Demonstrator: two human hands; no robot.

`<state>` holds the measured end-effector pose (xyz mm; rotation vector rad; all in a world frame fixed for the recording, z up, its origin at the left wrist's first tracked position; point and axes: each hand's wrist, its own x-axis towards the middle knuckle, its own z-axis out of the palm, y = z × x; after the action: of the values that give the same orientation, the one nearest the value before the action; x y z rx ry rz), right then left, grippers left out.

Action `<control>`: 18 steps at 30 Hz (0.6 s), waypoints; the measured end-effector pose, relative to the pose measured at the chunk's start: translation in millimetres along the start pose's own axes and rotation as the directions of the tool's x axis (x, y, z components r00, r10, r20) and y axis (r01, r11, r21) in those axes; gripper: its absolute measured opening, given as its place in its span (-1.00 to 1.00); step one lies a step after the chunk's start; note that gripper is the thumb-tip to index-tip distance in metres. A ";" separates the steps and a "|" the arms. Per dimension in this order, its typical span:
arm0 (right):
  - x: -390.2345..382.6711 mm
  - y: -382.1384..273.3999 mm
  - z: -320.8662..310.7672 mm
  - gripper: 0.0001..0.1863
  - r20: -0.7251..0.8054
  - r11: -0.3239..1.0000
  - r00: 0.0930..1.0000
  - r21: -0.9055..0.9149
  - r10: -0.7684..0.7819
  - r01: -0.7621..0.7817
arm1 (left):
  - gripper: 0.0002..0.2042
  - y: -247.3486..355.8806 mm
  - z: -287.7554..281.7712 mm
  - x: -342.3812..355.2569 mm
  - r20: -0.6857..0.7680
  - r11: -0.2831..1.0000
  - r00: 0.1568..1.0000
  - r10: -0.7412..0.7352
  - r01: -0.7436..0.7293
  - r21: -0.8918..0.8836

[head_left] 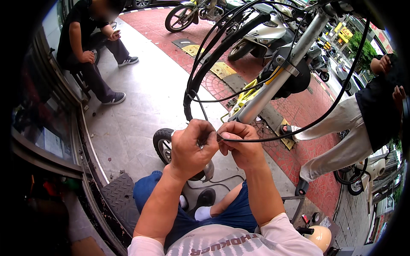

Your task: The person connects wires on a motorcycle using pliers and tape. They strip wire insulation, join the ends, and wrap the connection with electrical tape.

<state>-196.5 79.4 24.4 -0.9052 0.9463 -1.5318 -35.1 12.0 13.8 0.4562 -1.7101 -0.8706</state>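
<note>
A thin black cable [273, 139] runs from between my hands out to the right, then bends up toward the top of the scooter's front end. My right hand [242, 144] pinches it close to its end, thumb and fingers pressed together. Right beside it, my left hand [193, 147] is closed in a pinch at the cable's tip, the two hands almost touching. The fingers hide most of that tip. Just above rises a silver metal tube [273, 87] with a clamp on it. A thick black cable bundle [205, 68] curves down to the left of the tube.
A small wheel [162, 144] stands beyond my left wrist. A seated person [81, 47] is at the left, and a standing person in pale trousers [341, 132] at the right. Parked motorcycles [260, 34] line the red paving. A glass door frame [47, 149] edges the left.
</note>
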 end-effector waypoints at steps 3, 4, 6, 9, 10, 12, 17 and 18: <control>1.5 -1.6 -0.8 -0.85 0.039 0.998 0.997 -0.038 0.060 -0.058 | -0.92 1.5 -1.2 0.0 -0.008 1.000 1.000 -0.018 0.018 -0.025; 0.7 -1.4 0.0 -0.84 0.033 0.998 0.998 -0.038 0.052 -0.051 | -0.92 0.9 -0.8 -0.5 -0.016 0.999 1.000 -0.022 0.022 -0.033; -0.5 -1.5 2.0 -0.83 0.021 0.999 0.999 -0.041 0.036 -0.035 | -0.92 -0.3 -0.2 -0.6 -0.023 0.999 0.999 -0.026 0.025 -0.046; 0.7 -0.4 -1.9 -0.80 0.039 0.999 0.999 -0.042 0.028 -0.026 | -0.92 0.1 -0.6 -0.6 -0.013 0.998 1.000 -0.027 0.026 -0.052; 0.7 -1.6 -1.9 -0.80 0.042 0.999 0.999 -0.045 0.032 -0.030 | -0.91 1.5 -1.3 -0.3 -0.005 0.998 1.000 -0.027 0.026 -0.050; 0.8 -3.7 -2.6 -0.79 0.046 0.998 0.998 -0.050 0.044 -0.041 | -0.91 2.1 -2.1 -0.5 0.005 0.999 1.000 -0.023 0.024 -0.048; 7.9 -8.4 -9.9 -0.81 0.123 0.991 0.983 -0.045 0.132 -0.128 | -0.91 1.1 -5.7 0.3 0.043 0.999 0.998 0.044 -0.043 -0.020; 9.3 -8.5 -11.6 -0.82 0.144 0.989 0.978 -0.032 0.151 -0.148 | -0.91 1.2 -5.6 0.1 0.044 0.999 0.998 0.048 -0.048 -0.018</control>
<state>-211.7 72.4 28.2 -0.9272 0.9057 -1.3125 -29.7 10.8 15.4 0.3856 -1.7461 -0.8652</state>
